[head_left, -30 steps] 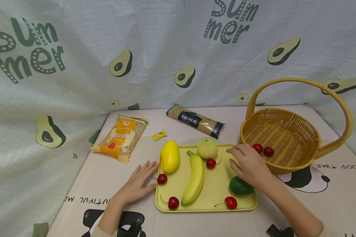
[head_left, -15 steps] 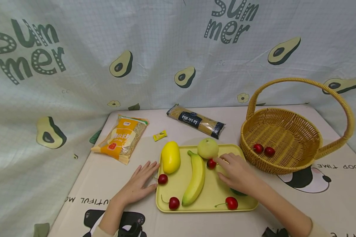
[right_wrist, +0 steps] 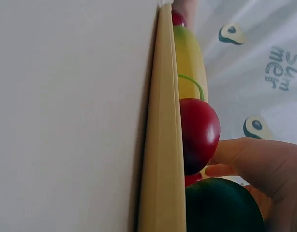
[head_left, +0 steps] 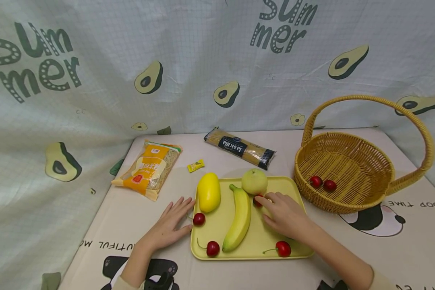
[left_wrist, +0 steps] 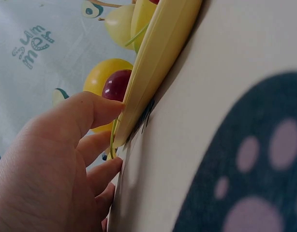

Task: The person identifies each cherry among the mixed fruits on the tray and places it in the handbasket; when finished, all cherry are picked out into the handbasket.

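Observation:
On a pale yellow tray (head_left: 251, 254), my right hand (head_left: 288, 215) reaches over the right half. Its index fingertip overlaps a dark red cherry (head_left: 256, 202) beside a round pale green fruit (head_left: 254, 181), while the thumb stands apart from it. A dark green fruit (right_wrist: 225, 205) sits beneath that hand, mostly hidden in the head view. My left hand (head_left: 168, 229) rests at the tray's left edge, fingers spread, thumb at the rim. Close to it are a cherry (head_left: 199, 219) and a smooth yellow fruit (head_left: 208, 192). A banana (head_left: 237, 219) lies mid-tray.
Two more cherries, one left (head_left: 212, 249) and one right (head_left: 283, 249), lie along the tray's front. A wicker basket (head_left: 378, 161) with two cherries stands at right. Behind are a noodle packet (head_left: 239, 147), a small yellow sachet (head_left: 195, 165) and an orange grain bag (head_left: 150, 169).
My right hand has moved left from beside the basket, across the tray to the cherry near the pale green fruit. The left hand has stayed in place.

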Tool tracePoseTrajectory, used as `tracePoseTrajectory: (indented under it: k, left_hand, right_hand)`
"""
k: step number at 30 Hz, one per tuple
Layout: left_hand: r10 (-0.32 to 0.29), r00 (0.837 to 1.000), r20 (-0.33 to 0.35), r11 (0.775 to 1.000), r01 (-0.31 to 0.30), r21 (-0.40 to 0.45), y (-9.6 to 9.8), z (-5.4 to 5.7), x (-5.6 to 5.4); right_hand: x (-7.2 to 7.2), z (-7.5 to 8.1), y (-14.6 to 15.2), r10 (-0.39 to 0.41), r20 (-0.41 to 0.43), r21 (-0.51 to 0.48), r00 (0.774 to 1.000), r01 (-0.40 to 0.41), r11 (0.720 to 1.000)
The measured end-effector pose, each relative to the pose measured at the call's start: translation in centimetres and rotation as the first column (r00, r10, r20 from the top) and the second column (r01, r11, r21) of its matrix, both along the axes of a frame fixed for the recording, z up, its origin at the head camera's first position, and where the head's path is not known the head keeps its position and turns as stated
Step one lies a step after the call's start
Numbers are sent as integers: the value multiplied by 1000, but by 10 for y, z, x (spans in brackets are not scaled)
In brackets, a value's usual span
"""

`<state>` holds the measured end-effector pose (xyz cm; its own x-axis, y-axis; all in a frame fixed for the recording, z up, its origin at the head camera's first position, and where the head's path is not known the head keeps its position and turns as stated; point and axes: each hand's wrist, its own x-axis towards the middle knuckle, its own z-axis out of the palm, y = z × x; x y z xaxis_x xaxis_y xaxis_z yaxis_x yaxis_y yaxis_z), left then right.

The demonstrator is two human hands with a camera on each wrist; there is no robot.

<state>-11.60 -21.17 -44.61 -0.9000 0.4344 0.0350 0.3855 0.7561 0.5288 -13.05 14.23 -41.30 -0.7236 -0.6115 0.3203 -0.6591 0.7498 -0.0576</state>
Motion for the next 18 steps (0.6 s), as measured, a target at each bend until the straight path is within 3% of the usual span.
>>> tracePoseTrajectory:
  k: [10, 18]
  left_hand:
    - [-4, 1000, -14, 1000, 4, -3, 0, 0, 0]
    - [-4, 1000, -11, 1000, 4, 0, 0, 0, 0]
  right_hand:
    - [-2, -4, -2, -30, 14, 10, 999, 30, 999]
    - [-2, -5, -2, -4, 16, 28, 1000, 3, 1000]
